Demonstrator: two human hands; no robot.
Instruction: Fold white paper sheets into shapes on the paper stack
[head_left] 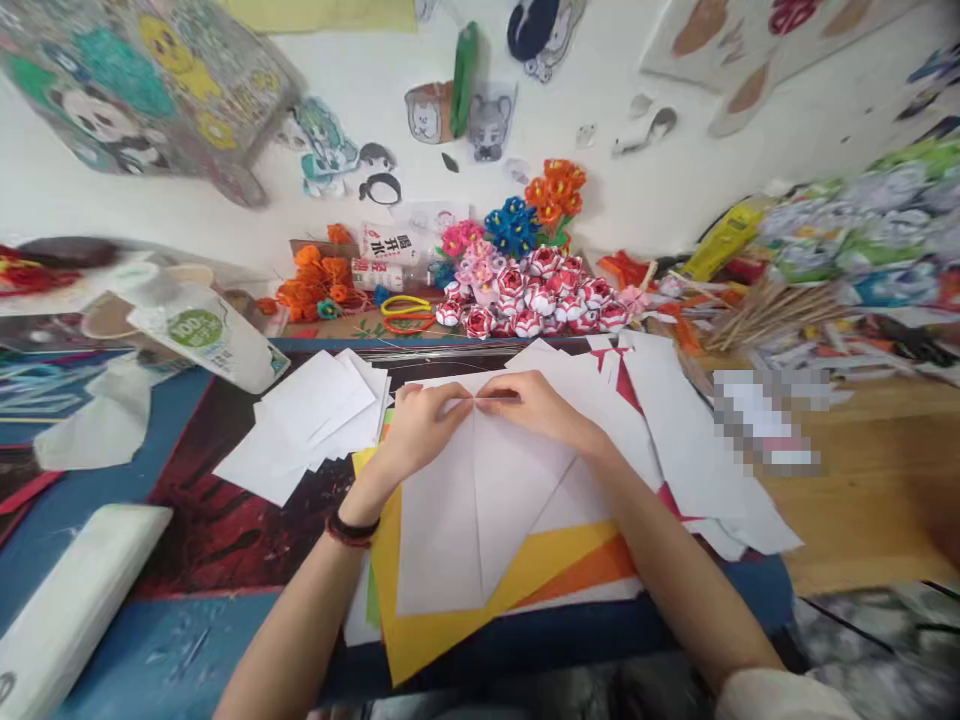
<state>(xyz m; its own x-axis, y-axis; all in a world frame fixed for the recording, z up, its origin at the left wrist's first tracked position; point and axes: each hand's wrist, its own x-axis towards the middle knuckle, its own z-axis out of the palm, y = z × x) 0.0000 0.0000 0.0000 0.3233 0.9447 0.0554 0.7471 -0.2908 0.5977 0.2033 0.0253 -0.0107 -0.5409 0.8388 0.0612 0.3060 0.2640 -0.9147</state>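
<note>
A white sheet of paper (442,510) with a crease down its middle lies in front of me, its right side slanting inward toward the bottom. At its top edge my left hand (427,425) pinches the paper with thumb and fingers. My right hand (532,405) pinches the same edge from the other side, and the fingertips of both hands meet at the crease. Beneath the sheet is yellow paper (420,645), with orange paper (581,572) showing at the right. Part of the top edge is hidden by my fingers.
Left of my hands lies a pile of white paper squares (300,420); more white sheets (667,430) spread to the right. A white carton (217,335) and a long white case (82,610) are at the left. Red-and-white paper flowers (540,295) stand along the wall.
</note>
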